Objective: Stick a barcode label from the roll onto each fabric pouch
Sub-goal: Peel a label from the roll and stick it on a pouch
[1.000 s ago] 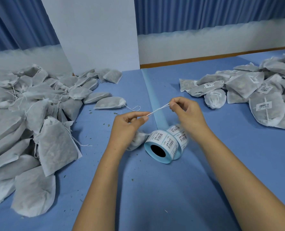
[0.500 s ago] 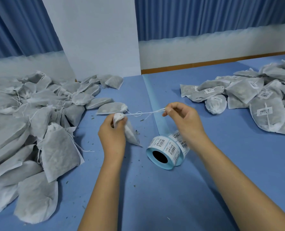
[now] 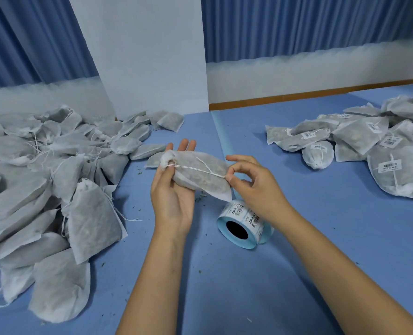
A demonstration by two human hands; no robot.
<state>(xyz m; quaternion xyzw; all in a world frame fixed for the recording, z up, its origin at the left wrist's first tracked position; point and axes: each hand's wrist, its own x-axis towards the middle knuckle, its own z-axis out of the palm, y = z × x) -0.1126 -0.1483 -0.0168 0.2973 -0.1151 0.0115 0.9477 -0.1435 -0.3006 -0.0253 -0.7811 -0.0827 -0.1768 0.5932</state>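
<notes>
A grey fabric pouch [image 3: 200,174] lies across the palm of my left hand [image 3: 174,189], which is palm up with fingers straight and its thumb against the tied neck. My right hand [image 3: 253,187] pinches the end of the pouch's white drawstring [image 3: 195,168], stretched over the pouch. The roll of barcode labels [image 3: 243,224], on blue backing, stands on the blue table [image 3: 224,286] just below my right hand.
A large heap of unlabelled pouches [image 3: 46,180] covers the table's left side. Labelled pouches [image 3: 374,151] are piled at the right. A white panel [image 3: 147,56] and blue curtains stand behind. Small crumbs dot the table.
My left hand turned palm up and the pouch now lies flat across it. The right hand brought the drawstring down over the pouch instead of pulling it taut in the air.
</notes>
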